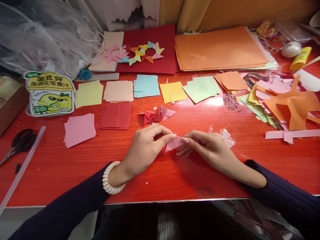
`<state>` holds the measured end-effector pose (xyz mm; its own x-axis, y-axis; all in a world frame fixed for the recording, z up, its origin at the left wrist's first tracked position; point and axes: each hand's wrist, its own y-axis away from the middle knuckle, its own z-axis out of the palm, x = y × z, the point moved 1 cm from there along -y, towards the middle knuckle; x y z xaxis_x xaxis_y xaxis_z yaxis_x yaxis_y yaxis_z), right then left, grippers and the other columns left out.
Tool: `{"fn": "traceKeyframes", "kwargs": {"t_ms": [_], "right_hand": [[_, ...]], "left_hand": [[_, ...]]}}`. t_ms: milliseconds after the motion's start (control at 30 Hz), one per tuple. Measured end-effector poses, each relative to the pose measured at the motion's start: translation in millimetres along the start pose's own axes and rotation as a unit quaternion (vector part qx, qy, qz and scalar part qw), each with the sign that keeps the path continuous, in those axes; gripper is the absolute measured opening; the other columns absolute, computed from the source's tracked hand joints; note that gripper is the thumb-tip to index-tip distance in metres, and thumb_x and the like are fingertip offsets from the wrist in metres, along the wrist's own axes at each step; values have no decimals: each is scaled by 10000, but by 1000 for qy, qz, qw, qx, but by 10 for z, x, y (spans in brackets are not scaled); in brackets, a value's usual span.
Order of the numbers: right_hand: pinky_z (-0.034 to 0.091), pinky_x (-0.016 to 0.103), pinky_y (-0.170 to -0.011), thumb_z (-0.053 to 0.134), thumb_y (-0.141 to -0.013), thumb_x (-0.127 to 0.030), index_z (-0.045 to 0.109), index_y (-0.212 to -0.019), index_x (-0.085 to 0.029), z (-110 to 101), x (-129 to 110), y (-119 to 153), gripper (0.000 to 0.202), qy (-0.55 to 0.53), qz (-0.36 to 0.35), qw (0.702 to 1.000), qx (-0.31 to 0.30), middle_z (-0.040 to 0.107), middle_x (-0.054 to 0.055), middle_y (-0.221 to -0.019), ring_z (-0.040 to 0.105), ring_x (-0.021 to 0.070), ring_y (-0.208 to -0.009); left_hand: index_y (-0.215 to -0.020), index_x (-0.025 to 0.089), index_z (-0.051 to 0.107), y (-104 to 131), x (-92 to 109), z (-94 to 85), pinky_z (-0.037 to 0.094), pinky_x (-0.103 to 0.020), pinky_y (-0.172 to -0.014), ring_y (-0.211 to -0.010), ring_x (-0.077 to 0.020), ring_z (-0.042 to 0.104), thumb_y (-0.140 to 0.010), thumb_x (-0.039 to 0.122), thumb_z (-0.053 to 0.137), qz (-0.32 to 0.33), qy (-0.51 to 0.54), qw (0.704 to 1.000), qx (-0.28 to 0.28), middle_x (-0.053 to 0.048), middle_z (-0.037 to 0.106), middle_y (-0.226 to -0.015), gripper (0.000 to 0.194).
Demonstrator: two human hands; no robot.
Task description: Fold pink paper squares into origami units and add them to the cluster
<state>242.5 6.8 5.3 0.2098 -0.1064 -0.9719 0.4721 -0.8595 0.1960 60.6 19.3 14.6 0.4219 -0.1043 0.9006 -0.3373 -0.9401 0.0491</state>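
A small folded piece of pink paper (pixel 173 144) is pinched between both hands, just above the red table. My left hand (pixel 147 148) grips its upper left edge between thumb and fingertips. On the other side, my right hand (pixel 208 146) pinches the right end, its lower fingers partly hidden beneath. Right behind my left hand lie folded red and pink paper pieces (pixel 156 115). A stack of red squares (pixel 115 115) and a stack of pink squares (pixel 80 129) are to the left.
Square paper stacks, such as the blue one (pixel 147 85), line the table behind the hands. Folded paper rings (pixel 143 53) rest on red sheets. Scissors (pixel 23 141) and a pale strip (pixel 23 166) lie left. Paper scraps (pixel 292 103) pile up right.
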Motion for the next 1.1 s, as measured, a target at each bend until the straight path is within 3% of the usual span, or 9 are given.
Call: {"fn": "traceKeyframes", "kwargs": {"t_ms": [233, 467, 700, 1100], "right_hand": [[556, 258, -665, 464, -887, -290, 538, -814, -159, 15, 15, -5, 167, -31, 7, 999, 32, 667, 43, -741, 659, 125, -687], [545, 211, -625, 476, -882, -291, 564, -804, -182, 19, -10, 9, 161, -6, -22, 998, 60, 663, 5, -687, 642, 98, -633], [548, 244, -667, 457, -891, -289, 555, -824, -187, 20, -3, 9, 157, -5, -25, 999, 41, 676, 20, -746, 657, 118, -692], [549, 262, -700, 487, -875, -317, 582, -856, -187, -21, 42, 1, 162, -31, -7, 998, 61, 686, 28, -782, 663, 133, -728]], "left_hand": [[-817, 177, 562, -10, -26, 40, 386, -198, -588, -641, -80, 496, -878, 362, 469, -5, -29, 999, -29, 27, 579, -739, 215], [-674, 167, 515, 30, 37, 73, 307, -198, -511, -552, -71, 406, -798, 518, 523, -25, -95, 994, -54, 51, 460, -595, 373], [-619, 161, 472, 35, 18, 97, 316, -182, -488, -477, -52, 433, -854, 394, 507, -57, -19, 996, -72, 62, 540, -532, 334], [-722, 169, 504, 11, -16, 48, 342, -179, -506, -508, -57, 472, -873, 396, 478, -48, -12, 993, -105, 54, 562, -588, 274]]}}
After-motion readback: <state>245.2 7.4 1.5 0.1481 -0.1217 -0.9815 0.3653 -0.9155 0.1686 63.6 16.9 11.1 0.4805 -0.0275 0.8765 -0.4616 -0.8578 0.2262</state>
